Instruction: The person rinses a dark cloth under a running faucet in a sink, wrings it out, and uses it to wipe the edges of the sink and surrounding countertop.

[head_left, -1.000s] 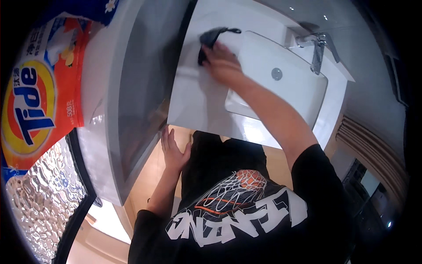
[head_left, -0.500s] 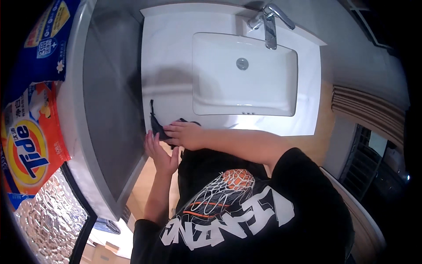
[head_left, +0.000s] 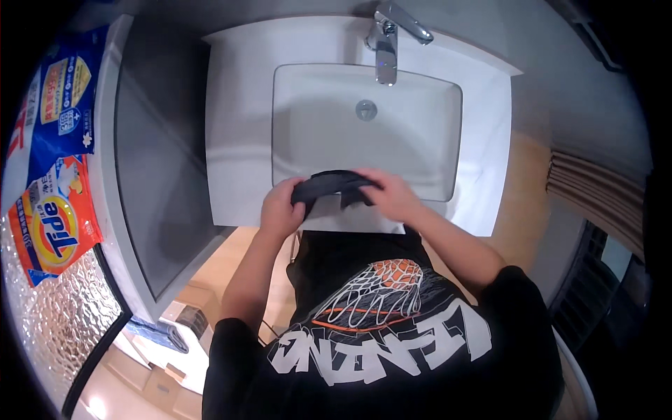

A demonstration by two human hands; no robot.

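A dark grey-black piece of cloth [head_left: 329,184] is stretched between my two hands at the near rim of the white sink [head_left: 364,150]. It forms a curved band with a loose flap by the right end; its exact kind does not show. My left hand [head_left: 281,208] is closed round the left end, thumb on the near side. Fingers of my right hand [head_left: 392,198] pinch the other end, partly over the basin. The chrome faucet [head_left: 386,59] stands behind the sink, and the drain [head_left: 366,110] is visible in the basin.
The white counter [head_left: 241,140] surrounds the sink. A grey panel [head_left: 161,168] rises along its left. Beyond that sit a blue packet [head_left: 73,105] and an orange packet [head_left: 59,220]. A striped curtain [head_left: 595,192] hangs at the right.
The cloth, which lay on the counter's near left corner under my hands, is now lifted and spread between them at the sink's near edge. Both hands have moved right, and the view has shifted.
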